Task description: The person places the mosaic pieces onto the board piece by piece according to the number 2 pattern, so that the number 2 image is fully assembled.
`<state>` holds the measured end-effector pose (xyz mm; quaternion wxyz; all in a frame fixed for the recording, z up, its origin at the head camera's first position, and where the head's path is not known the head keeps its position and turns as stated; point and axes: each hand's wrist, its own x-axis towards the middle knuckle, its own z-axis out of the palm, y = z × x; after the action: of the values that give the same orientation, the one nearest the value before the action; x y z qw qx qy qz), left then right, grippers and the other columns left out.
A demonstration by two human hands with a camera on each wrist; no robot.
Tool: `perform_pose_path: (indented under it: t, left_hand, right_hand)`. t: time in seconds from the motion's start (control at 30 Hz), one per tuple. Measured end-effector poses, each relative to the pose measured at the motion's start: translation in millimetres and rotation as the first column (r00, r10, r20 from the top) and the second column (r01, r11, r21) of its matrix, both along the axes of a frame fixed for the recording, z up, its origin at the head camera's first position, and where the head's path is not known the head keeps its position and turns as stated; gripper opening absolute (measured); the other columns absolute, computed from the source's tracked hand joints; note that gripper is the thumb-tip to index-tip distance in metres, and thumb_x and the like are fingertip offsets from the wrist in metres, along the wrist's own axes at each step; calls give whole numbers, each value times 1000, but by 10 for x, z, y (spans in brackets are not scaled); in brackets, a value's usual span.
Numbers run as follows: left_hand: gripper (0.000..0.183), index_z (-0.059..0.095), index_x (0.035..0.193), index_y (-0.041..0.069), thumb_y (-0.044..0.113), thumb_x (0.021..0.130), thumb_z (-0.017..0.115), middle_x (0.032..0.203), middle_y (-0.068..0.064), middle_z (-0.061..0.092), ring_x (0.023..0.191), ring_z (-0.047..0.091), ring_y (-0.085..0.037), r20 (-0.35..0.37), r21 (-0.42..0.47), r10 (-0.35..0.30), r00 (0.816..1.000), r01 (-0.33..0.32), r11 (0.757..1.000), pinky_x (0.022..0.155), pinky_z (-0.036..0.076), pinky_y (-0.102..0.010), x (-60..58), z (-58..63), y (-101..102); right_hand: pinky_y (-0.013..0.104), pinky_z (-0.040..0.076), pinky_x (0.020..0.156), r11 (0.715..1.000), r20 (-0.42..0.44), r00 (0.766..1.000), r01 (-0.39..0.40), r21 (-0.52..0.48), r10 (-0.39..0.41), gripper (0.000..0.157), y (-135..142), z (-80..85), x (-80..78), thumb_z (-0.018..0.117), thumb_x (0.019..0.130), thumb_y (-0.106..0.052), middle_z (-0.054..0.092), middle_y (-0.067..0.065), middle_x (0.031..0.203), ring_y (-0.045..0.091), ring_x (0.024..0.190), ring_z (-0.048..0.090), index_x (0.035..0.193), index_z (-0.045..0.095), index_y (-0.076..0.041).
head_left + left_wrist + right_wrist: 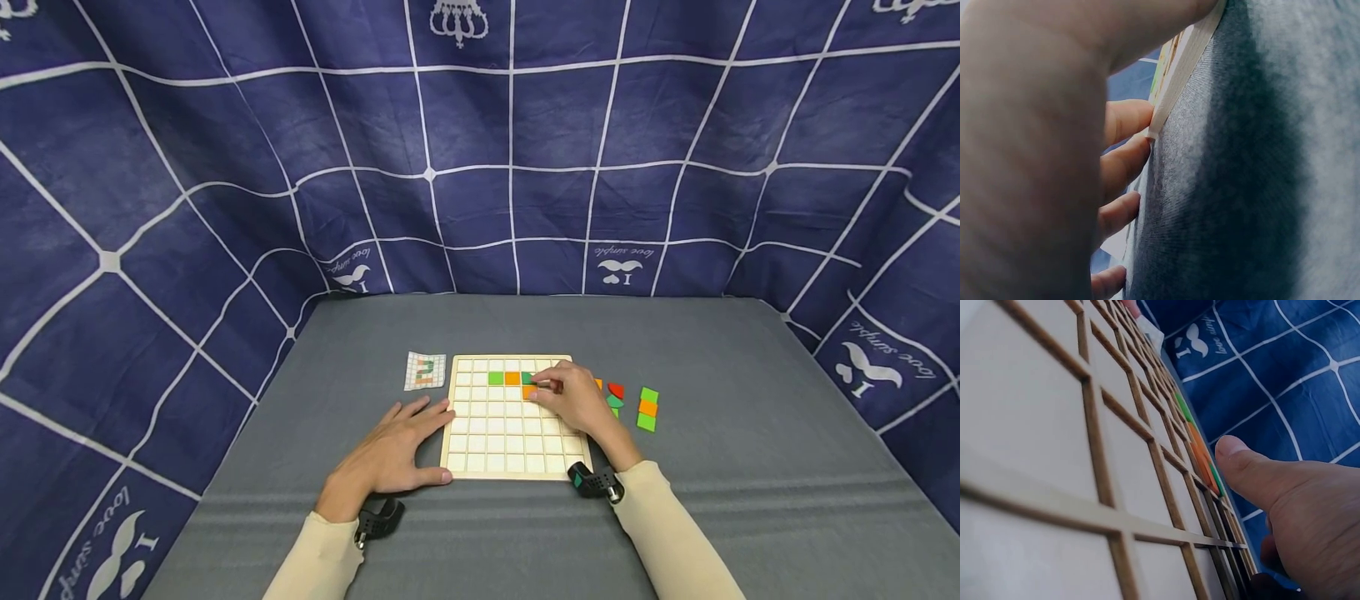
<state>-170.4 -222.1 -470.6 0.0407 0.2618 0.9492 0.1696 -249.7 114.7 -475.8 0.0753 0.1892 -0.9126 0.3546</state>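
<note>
Lower centre, left hand [401,446] spread against pale wooden grid board [495,423]; right hand [576,398] at flat dark-green tile [527,377], can't tell if pinching.

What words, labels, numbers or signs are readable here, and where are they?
"love simple": on the curtain, repeated.
"I": same curtain, beside a moustache and heart.
Crown-like signs: top of the curtain, no words.
Card: coloured grid; any lettering is too small to read.
Wristbands: nothing readable.
</note>
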Motion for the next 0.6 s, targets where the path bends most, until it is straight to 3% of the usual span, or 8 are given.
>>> perform_pose_path:
  t: [0.6]
  left_hand:
    - [93,35,157,34,78,80,62,166,8,28,155,22,-30,-5,0,-17,1000,17,1000,121,17,-67,-5,6,-20]
  right_hand:
    - [25,36,57,999,-89,995,40,-33,-42,25,162,150,15,81,86,-26,51,-2,73,13,64,45,107,79,-12]
